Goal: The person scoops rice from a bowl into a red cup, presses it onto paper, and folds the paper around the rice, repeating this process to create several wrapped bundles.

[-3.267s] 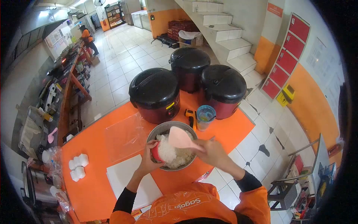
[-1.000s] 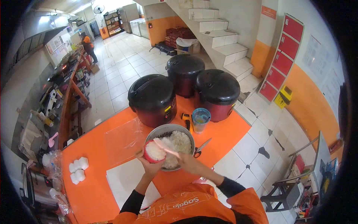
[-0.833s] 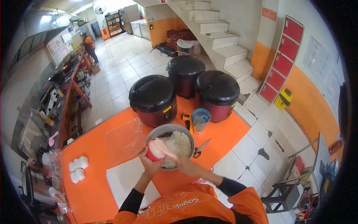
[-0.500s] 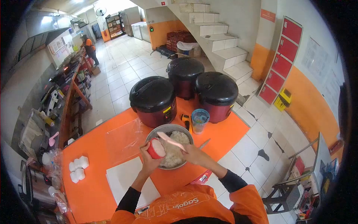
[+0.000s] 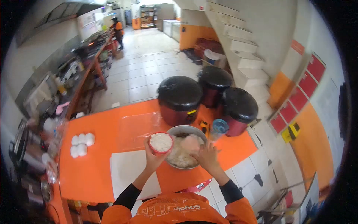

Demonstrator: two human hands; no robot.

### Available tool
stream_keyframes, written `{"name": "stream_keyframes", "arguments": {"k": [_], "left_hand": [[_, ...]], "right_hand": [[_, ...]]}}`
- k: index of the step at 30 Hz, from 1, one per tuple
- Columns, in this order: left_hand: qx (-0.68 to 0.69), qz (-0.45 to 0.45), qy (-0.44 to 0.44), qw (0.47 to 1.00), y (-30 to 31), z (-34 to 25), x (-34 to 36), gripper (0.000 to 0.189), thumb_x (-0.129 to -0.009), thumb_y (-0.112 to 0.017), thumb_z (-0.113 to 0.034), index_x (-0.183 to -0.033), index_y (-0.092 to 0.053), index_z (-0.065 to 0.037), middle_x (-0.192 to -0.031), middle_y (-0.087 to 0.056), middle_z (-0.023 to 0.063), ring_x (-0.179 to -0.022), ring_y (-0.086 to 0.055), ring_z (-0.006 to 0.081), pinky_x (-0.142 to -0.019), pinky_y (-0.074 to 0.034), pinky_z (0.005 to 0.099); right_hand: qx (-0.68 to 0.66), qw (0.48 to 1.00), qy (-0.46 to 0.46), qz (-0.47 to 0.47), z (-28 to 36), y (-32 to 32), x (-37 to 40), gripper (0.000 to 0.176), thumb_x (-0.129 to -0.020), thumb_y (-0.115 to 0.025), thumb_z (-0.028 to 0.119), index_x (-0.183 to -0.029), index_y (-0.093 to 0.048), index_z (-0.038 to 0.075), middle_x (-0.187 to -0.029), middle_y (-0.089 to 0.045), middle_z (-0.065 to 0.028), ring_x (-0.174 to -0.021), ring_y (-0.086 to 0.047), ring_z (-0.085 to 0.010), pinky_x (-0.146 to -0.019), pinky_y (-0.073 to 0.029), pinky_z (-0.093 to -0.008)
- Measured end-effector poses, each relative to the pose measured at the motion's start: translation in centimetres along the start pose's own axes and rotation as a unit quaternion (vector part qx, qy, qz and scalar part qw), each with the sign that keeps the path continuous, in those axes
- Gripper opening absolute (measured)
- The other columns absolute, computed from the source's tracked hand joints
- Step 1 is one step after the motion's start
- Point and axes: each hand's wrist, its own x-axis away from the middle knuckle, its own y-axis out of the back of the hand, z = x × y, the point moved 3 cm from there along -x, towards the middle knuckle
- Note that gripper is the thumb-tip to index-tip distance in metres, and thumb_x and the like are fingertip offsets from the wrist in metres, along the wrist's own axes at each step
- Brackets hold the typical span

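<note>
My left hand (image 5: pixel 152 158) is wrapped round a small red bowl (image 5: pixel 161 142) filled with white rice, held over the left edge of a metal bowl. Inside the metal bowl (image 5: pixel 172 161) lies more rice (image 5: pixel 182 158). My right hand (image 5: pixel 207 155) is closed on a pale pink paddle (image 5: pixel 191 143), whose blade is over the rice in the metal bowl. Stacked white paper sheets (image 5: pixel 130 171) lie left of the bowl, under my left forearm.
Three dark red rice cookers (image 5: pixel 179 108) with black lids stand behind the bowl, beside a blue cup (image 5: pixel 219 127) and a yellow-black tool (image 5: pixel 204 127). White wrapped portions (image 5: pixel 82 143) and clear plastic (image 5: pixel 138 128) lie left. A person (image 5: pixel 118 33) stands at the far counter.
The paddle has moved from the red bowl down to the rice in the metal bowl. The red bowl's rice now faces up. The view has shifted, with the cookers further right in it.
</note>
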Motion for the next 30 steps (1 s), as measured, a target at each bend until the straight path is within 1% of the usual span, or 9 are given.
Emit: {"name": "stream_keyframes", "arguments": {"k": [4,5,7,10,11,15,18,20,30], "left_hand": [[0.054,-0.004,0.036,0.998,1.6,-4.0,2.6,0.095,-0.062,-0.088,-0.016,-0.134,-0.027,-0.004,-0.128,-0.044,0.0133,-0.120,-0.049,0.0242,-0.101,-0.043,0.0389],[0.027,-0.009,0.034,0.999,2.1,-4.7,3.3,0.096,-0.062,-0.089,-0.018,-0.134,-0.027,-0.004,-0.128,-0.045,0.0131,-0.119,-0.049,0.0241,-0.100,-0.043,0.0389],[-0.087,-0.015,0.059,0.994,4.2,-4.9,5.7,0.103,-0.058,-0.091,-0.030,-0.136,-0.029,-0.002,-0.133,-0.040,0.0167,-0.125,-0.044,0.0289,-0.102,-0.040,0.0405],[-0.260,-0.005,0.050,0.964,7.5,-4.8,8.2,0.110,-0.055,-0.091,-0.041,-0.137,-0.028,-0.002,-0.141,-0.029,0.0218,-0.134,-0.029,0.0356,-0.107,-0.033,0.0439],[-0.330,0.037,0.119,0.936,9.3,-4.5,9.1,0.117,-0.055,-0.086,-0.054,-0.141,-0.025,-0.002,-0.147,-0.017,0.0239,-0.139,-0.014,0.0406,-0.110,-0.023,0.0527],[-0.398,0.075,0.213,0.889,17.7,-1.3,14.8,0.123,-0.058,-0.073,-0.071,-0.146,-0.020,-0.002,-0.151,-0.011,0.0235,-0.141,-0.009,0.0423,-0.105,-0.011,0.0690],[-0.553,0.159,0.199,0.794,22.2,-0.8,17.0,0.118,-0.063,-0.070,-0.070,-0.146,-0.020,-0.001,-0.152,-0.012,0.0213,-0.142,-0.008,0.0418,-0.105,-0.009,0.0695],[-0.512,0.153,0.179,0.826,23.9,-0.3,17.8,0.114,-0.069,-0.064,-0.070,-0.146,-0.019,0.000,-0.154,-0.016,0.0172,-0.143,-0.010,0.0379,-0.105,-0.007,0.0702],[-0.566,0.201,0.191,0.776,24.5,-1.3,17.8,0.113,-0.071,-0.060,-0.072,-0.146,-0.021,0.003,-0.154,-0.019,0.0141,-0.144,-0.013,0.0330,-0.107,-0.005,0.0692]], "right_hand": [[-0.110,0.983,0.088,-0.115,4.6,-2.3,0.1,0.058,-0.093,-0.047,0.047,-0.129,-0.050,0.002,-0.135,-0.046,-0.0208,-0.131,-0.038,-0.0281,-0.107,-0.031,-0.0454],[-0.366,0.926,0.078,-0.046,6.0,-4.5,-0.2,0.057,-0.094,-0.044,0.048,-0.129,-0.050,0.004,-0.136,-0.046,-0.0183,-0.130,-0.040,-0.0290,-0.106,-0.033,-0.0455],[-0.776,0.620,0.007,0.114,9.7,-10.5,-0.5,0.055,-0.097,-0.038,0.050,-0.131,-0.050,0.008,-0.137,-0.047,-0.0133,-0.127,-0.043,-0.0309,-0.103,-0.037,-0.0459],[-0.892,0.339,-0.038,0.296,13.5,-15.0,0.7,0.057,-0.098,-0.032,0.049,-0.136,-0.044,0.008,-0.140,-0.045,-0.0112,-0.127,-0.044,-0.0306,-0.104,-0.038,-0.0459],[-0.902,0.329,-0.061,0.273,14.5,-15.9,0.6,0.055,-0.097,-0.039,0.044,-0.137,-0.041,0.006,-0.138,-0.046,-0.0142,-0.125,-0.047,-0.0304,-0.104,-0.040,-0.0457],[-0.853,0.432,-0.049,0.288,16.9,-19.7,-2.2,0.050,-0.095,-0.050,0.037,-0.133,-0.044,0.006,-0.131,-0.052,-0.0127,-0.121,-0.050,-0.0292,-0.102,-0.042,-0.0447],[-0.596,0.786,0.133,0.097,19.9,-17.5,-2.9,0.051,-0.088,-0.064,0.022,-0.132,-0.045,0.004,-0.132,-0.048,-0.0142,-0.119,-0.050,-0.0310,-0.103,-0.040,-0.0464],[-0.417,0.871,0.262,-0.005,21.9,-17.7,-2.4,0.060,-0.077,-0.075,0.014,-0.129,-0.046,0.007,-0.130,-0.045,-0.0165,-0.119,-0.047,-0.0359,-0.102,-0.040,-0.0455],[-0.138,0.869,0.473,0.045,23.3,-20.5,-0.6,0.066,-0.068,-0.079,0.015,-0.128,-0.051,0.014,-0.130,-0.044,-0.0154,-0.124,-0.042,-0.0375,-0.102,-0.042,-0.0459]]}}
